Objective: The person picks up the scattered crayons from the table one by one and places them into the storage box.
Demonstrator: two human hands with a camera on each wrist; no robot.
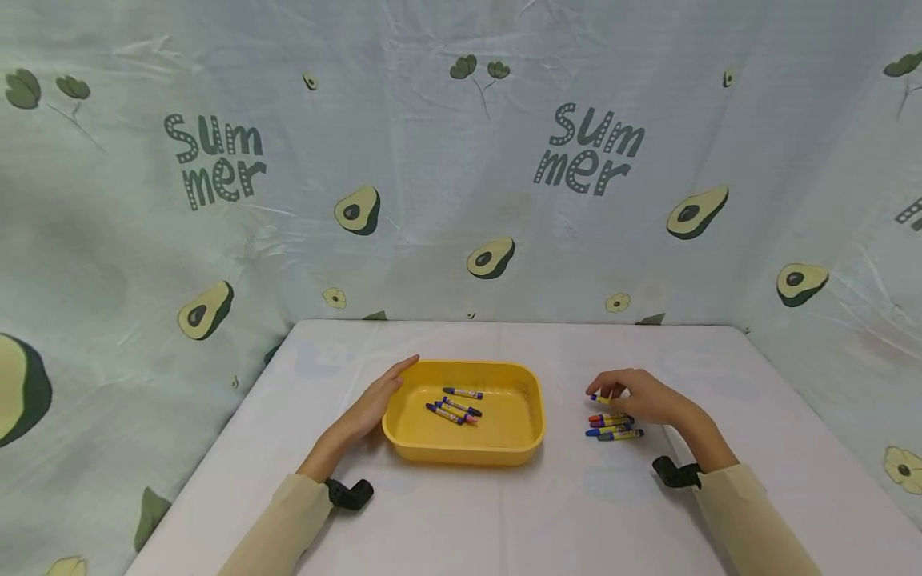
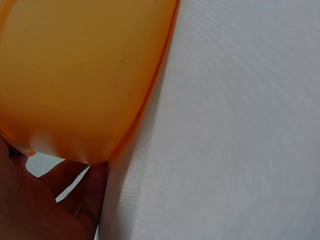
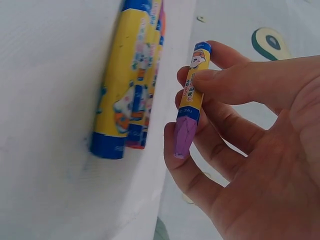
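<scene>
Right hand (image 1: 637, 394) pinched purple crayon (image 3: 190, 103) between thumb and fingers. Crayon group (image 1: 611, 430) lay just beside that grip, on person's side. Yellow tray (image 1: 464, 456) stood well left of grip, few loose crayons (image 1: 459, 407) inside. Left hand (image 1: 375, 403) rested against tray's left end, fingers mostly straight, slightly apart.

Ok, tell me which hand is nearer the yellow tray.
Left. The left hand touches the yellow tray at its left side; the right hand is apart from it, off to its right, holding a purple crayon.
</scene>
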